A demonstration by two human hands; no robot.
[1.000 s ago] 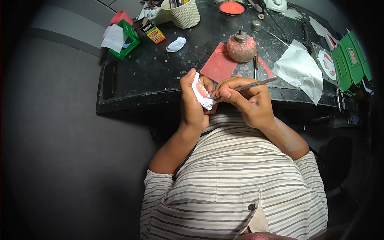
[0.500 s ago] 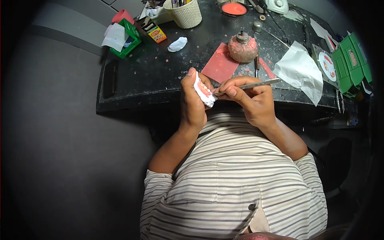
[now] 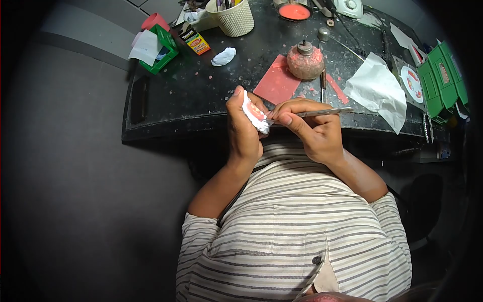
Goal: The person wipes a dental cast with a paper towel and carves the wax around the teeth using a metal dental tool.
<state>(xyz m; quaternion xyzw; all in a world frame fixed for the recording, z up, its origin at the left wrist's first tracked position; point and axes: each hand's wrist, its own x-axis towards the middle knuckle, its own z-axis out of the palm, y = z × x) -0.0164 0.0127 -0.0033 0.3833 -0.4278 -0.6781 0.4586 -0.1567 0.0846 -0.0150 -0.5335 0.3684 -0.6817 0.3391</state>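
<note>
My left hand [image 3: 243,123] is closed around a white plaster dental model [image 3: 249,111] that carries pink wax and a row of teeth [image 3: 256,110]. In my right hand [image 3: 314,126] is a slim metal wax carver [image 3: 327,111], held like a pen. Its handle points right, and its working end is at the lower right edge of the model, partly hidden by my fingers. Both hands are close together just in front of the bench edge. Beyond them a pink wax sheet [image 3: 276,83] lies on the bench.
A wax-spattered spirit burner [image 3: 305,63] stands behind the wax sheet, with a dark-handled tool [image 3: 323,83] beside it. Crumpled white paper [image 3: 377,88] and green boxes [image 3: 443,83] are on the right. At the left are a green bin [image 3: 163,50], a small carton [image 3: 195,41] and a white plaster piece [image 3: 224,57].
My right hand has shifted slightly left and down, and the carver's handle lies a little flatter. The model is turned slightly in my left hand.
</note>
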